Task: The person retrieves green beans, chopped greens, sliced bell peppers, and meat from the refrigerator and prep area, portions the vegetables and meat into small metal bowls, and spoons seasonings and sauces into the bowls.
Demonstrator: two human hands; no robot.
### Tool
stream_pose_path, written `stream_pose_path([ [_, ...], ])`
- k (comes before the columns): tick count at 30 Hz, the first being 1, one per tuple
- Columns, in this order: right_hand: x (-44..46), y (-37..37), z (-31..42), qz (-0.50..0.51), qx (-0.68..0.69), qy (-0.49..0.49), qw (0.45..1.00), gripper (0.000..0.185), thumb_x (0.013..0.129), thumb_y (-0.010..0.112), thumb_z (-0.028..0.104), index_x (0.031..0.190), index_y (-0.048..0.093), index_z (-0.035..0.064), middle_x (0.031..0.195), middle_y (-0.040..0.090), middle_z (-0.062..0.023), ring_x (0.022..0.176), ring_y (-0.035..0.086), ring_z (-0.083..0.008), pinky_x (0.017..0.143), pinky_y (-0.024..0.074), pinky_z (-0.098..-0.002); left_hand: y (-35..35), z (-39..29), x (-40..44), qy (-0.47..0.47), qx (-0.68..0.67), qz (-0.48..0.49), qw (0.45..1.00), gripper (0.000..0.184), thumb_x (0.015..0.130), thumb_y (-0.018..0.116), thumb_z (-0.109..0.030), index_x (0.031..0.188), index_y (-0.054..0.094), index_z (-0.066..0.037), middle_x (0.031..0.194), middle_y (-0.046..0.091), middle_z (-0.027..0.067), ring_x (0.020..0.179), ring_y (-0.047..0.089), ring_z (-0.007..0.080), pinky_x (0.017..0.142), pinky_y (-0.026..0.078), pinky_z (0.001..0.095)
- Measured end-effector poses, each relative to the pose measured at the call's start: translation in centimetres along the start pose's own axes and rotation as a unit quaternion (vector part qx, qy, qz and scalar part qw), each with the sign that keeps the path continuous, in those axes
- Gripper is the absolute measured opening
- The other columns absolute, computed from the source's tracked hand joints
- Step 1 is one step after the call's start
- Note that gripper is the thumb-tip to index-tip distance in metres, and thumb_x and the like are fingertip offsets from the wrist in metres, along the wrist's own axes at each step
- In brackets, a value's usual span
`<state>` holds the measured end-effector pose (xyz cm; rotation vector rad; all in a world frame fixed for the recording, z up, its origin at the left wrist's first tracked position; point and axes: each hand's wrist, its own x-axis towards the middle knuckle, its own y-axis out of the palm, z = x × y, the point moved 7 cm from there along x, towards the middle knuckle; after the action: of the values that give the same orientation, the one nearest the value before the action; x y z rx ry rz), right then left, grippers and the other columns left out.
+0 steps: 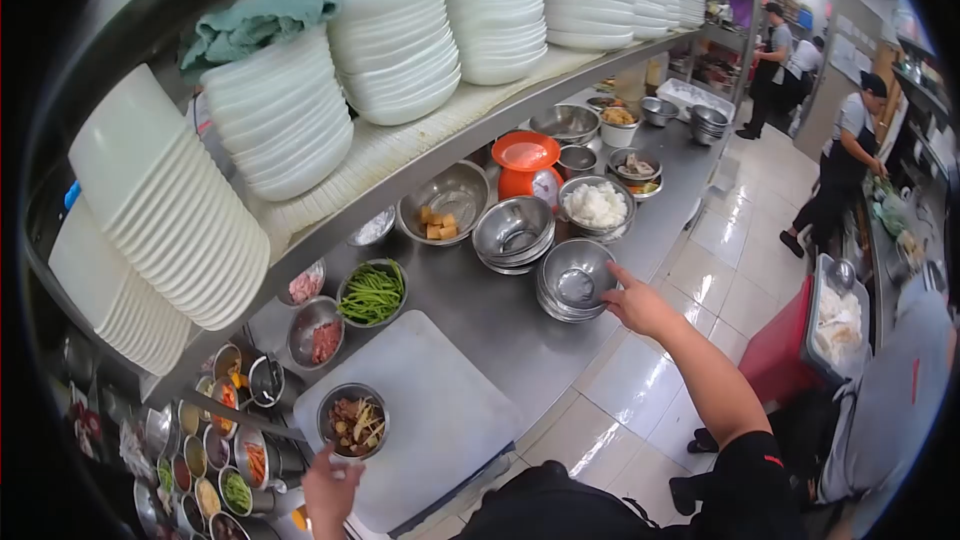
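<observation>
My right hand [638, 302] reaches out to the right rim of a stack of steel bowls [577, 275]. Its index finger is stretched out and the fingers look apart; whether they touch the rim I cannot tell. Low in the view, my left hand [332, 488] has its fingers spread just below a small steel bowl [353, 422] with browned meat and pale strips in it. That bowl stands on a white cutting board [450, 380]. Another steel bowl stack [513, 230] sits behind the first, beside a bowl of white rice [595, 206].
Bowls of green vegetables [372, 292], raw meat [322, 338] and tan cubes [438, 224] line the counter. Ingredient tins crowd the lower left. White bowl stacks [395, 45] fill the overhead shelf. Co-workers [850, 145] stand at right, near a red bin [775, 345].
</observation>
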<state>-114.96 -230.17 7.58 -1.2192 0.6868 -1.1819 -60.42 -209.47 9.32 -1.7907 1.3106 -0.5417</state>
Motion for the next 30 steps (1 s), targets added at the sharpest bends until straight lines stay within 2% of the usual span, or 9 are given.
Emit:
stream_pose_path([
  [4,0.7,0.3,0.2,0.013,-0.015,-0.068,0.997,0.019,0.082,0.066,0.015,0.100,0.066,0.0109,0.107,0.062,-0.0096,0.096,0.062,-0.0332,0.082,0.0521,-0.0418,1.9,-15.6,7.6,0.182,-0.043,0.031,0.982,0.050,0.081,0.073,-0.024,0.121,0.059,0.003,0.089,0.072,0.0116,0.079,0.070,0.0199,0.073,0.053,0.0297],
  [6,1.2,-0.9,0.9,-0.003,-0.045,-0.064,0.997,0.016,0.081,0.068,0.016,0.096,0.065,0.0103,0.100,0.061,-0.0084,0.091,0.062,-0.0322,0.079,0.0519,-0.0413,7.2,-18.5,16.7,0.188,-0.153,0.108,0.964,0.050,0.084,0.072,-0.027,0.122,0.059,0.002,0.086,0.071,0.0085,0.072,0.066,0.0163,0.067,0.053,0.0304],
  [8,1.8,-1.8,0.9,-0.035,0.019,-0.053,0.998,0.017,0.079,0.071,0.016,0.093,0.064,0.0097,0.096,0.060,-0.0088,0.087,0.061,-0.0318,0.077,0.0511,-0.0419,10.6,-21.6,25.0,0.133,-0.189,0.110,0.967,0.051,0.087,0.070,-0.030,0.126,0.057,0.001,0.081,0.068,0.0076,0.069,0.064,0.0153,0.060,0.052,0.0297],
  [10,2.3,-3.4,1.3,-0.081,0.052,-0.039,0.995,0.024,0.073,0.077,0.016,0.091,0.063,0.0092,0.094,0.059,-0.0092,0.085,0.059,-0.0310,0.074,0.0499,-0.0420,14.3,-21.7,33.5,0.076,-0.204,0.053,0.975,0.055,0.088,0.068,-0.035,0.129,0.054,0.000,0.079,0.066,0.0082,0.065,0.062,0.0143,0.053,0.050,0.0282],
  [11,2.6,-4.3,1.6,-0.097,0.053,-0.037,0.993,0.024,0.073,0.078,0.015,0.091,0.063,0.0091,0.094,0.059,-0.0091,0.085,0.059,-0.0308,0.074,0.0498,-0.0415,14.6,-22.7,35.5,0.005,-0.194,0.093,0.977,0.058,0.087,0.067,-0.041,0.127,0.054,-0.001,0.081,0.065,0.0086,0.062,0.060,0.0133,0.052,0.050,0.0291],
  [13,2.9,-5.9,2.3,-0.123,0.065,-0.039,0.989,0.025,0.072,0.079,0.015,0.090,0.062,0.0089,0.094,0.059,-0.0087,0.086,0.058,-0.0304,0.074,0.0497,-0.0406,14.7,-23.9,37.0,-0.059,-0.203,0.027,0.977,0.061,0.086,0.068,-0.039,0.124,0.053,0.006,0.088,0.066,0.0137,0.062,0.064,0.0164,0.044,0.050,0.0300],
  [19,3.9,-9.5,3.6,-0.137,0.092,-0.058,0.985,0.026,0.070,0.080,0.013,0.089,0.062,0.0090,0.094,0.058,-0.0071,0.085,0.058,-0.0289,0.074,0.0506,-0.0381,16.7,-23.2,41.5,-0.069,-0.094,0.069,0.991,0.039,0.088,0.063,-0.037,0.092,0.065,0.001,0.078,0.065,0.0094,0.059,0.061,0.0155,0.042,0.046,0.0291],
  [24,6.0,-7.8,4.6,-0.121,0.097,-0.057,0.986,0.027,0.069,0.081,0.016,0.087,0.061,0.0090,0.092,0.057,-0.0066,0.084,0.058,-0.0281,0.073,0.0506,-0.0382,16.4,-21.3,45.0,-0.012,-0.347,0.052,0.936,0.031,0.091,0.057,-0.033,0.095,0.066,-0.003,0.078,0.065,0.0066,0.057,0.059,0.0154,0.046,0.044,0.0286],
  [30,10.4,-6.3,8.6,-0.103,0.068,-0.101,0.987,0.027,0.072,0.080,0.027,0.085,0.062,0.0104,0.088,0.055,-0.0072,0.081,0.057,-0.0287,0.070,0.0504,-0.0387,11.4,-19.7,43.4,-0.011,-0.364,0.076,0.928,0.030,0.091,0.057,-0.032,0.096,0.066,-0.004,0.079,0.065,0.0062,0.058,0.060,0.0155,0.049,0.045,0.0291],
])
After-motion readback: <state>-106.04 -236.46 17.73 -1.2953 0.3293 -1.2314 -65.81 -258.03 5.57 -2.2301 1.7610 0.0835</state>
